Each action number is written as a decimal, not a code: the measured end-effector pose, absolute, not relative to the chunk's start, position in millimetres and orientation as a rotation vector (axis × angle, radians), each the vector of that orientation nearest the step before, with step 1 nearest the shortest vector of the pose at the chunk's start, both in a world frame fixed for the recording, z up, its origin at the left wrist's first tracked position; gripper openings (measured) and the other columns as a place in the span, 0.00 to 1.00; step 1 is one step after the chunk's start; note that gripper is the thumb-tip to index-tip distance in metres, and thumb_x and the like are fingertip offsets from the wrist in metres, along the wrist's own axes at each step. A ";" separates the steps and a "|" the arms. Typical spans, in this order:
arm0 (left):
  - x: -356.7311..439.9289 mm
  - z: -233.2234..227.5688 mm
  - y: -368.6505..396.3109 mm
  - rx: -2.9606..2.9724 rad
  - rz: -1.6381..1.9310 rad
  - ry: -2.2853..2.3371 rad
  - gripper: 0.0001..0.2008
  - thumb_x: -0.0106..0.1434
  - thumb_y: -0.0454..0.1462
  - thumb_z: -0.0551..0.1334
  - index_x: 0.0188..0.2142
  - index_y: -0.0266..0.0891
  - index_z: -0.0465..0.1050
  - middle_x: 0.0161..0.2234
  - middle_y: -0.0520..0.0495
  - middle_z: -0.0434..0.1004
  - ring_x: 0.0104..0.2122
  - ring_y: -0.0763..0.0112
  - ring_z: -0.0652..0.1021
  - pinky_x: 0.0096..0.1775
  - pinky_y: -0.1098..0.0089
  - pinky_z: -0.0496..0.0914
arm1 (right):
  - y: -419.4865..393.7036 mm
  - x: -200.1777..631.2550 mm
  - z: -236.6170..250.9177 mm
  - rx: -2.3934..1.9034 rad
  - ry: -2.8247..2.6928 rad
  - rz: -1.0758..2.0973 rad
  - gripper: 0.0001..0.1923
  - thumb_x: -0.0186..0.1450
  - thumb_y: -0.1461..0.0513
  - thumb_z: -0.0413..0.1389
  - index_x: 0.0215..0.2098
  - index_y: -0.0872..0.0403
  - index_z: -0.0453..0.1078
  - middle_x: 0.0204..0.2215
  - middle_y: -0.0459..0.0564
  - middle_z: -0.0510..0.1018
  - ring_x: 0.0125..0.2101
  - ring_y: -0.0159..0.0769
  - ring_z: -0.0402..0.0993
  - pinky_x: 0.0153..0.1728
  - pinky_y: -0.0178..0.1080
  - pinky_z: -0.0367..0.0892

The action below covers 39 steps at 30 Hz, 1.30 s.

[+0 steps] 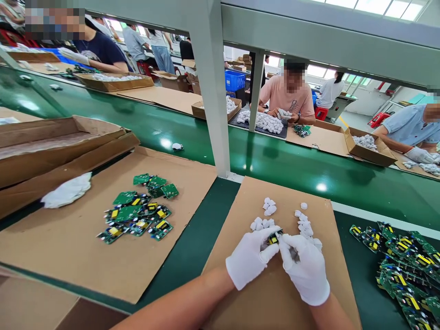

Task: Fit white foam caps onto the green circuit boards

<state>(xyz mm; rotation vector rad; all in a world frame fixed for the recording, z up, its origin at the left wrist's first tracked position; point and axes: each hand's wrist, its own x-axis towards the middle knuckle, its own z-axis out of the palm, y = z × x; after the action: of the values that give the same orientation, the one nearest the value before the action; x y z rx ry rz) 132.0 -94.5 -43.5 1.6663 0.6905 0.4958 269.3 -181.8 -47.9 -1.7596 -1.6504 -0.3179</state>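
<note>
Cardboard trays point(65, 146) stand at the far left, and just beside them a crumpled white cloth or glove point(67, 190) lies on a brown sheet point(62, 247). Farther right on that sheet sits a loose heap of green circuit boards point(127, 213). Bare desk point(206, 220) shows between this sheet and the next one point(230, 238), with a green belt point(165, 128) running behind. Small white pieces point(270, 209) lie in clusters just beyond the left hand point(248, 256), whose gloved grip is closed on one circuit board point(274, 239), held tilted above the second sheet. The right hand point(305, 268) meets the board's right side, its thumb and finger drawn close together; I cannot tell whether they pinch a part. More white pieces point(304, 225) line up beyond it. At the far right, a larger board pile point(392, 277) spreads over the desk.
</note>
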 end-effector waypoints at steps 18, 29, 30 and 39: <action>141.1 -43.2 -93.2 1.056 0.418 0.575 0.17 0.52 0.47 0.64 0.33 0.35 0.71 0.29 0.49 0.68 0.27 0.74 0.72 0.31 0.70 0.70 | -172.4 265.0 -56.1 -1.677 -1.710 -0.539 0.09 0.60 0.64 0.56 0.39 0.49 0.74 0.37 0.52 0.76 0.36 0.39 0.72 0.36 0.40 0.68; 139.5 -42.9 -89.0 0.941 0.428 0.449 0.17 0.54 0.46 0.64 0.33 0.34 0.67 0.26 0.51 0.68 0.25 0.77 0.71 0.28 0.74 0.68 | -178.4 258.2 -44.9 -1.601 -1.676 0.019 0.20 0.62 0.63 0.51 0.53 0.47 0.64 0.51 0.52 0.70 0.51 0.43 0.66 0.49 0.47 0.65; 139.7 -42.9 -88.5 0.933 0.420 0.447 0.17 0.54 0.46 0.64 0.32 0.34 0.67 0.26 0.51 0.67 0.25 0.78 0.71 0.28 0.75 0.68 | -179.2 257.9 -46.6 -1.608 -1.643 0.019 0.21 0.63 0.63 0.51 0.55 0.47 0.63 0.51 0.52 0.70 0.52 0.44 0.66 0.50 0.48 0.65; 141.1 -42.5 -93.4 1.028 0.388 0.402 0.20 0.58 0.48 0.59 0.42 0.35 0.68 0.32 0.47 0.69 0.27 0.74 0.73 0.28 0.73 0.70 | -176.5 259.4 -52.5 -1.727 -1.357 0.441 0.28 0.64 0.55 0.52 0.60 0.55 0.56 0.49 0.56 0.73 0.49 0.46 0.70 0.45 0.46 0.70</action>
<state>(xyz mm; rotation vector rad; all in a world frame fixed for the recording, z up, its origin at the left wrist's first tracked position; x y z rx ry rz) 141.1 -93.4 -42.5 1.0278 0.4024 0.3884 259.4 -176.5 -52.5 -1.7269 -1.3569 0.4409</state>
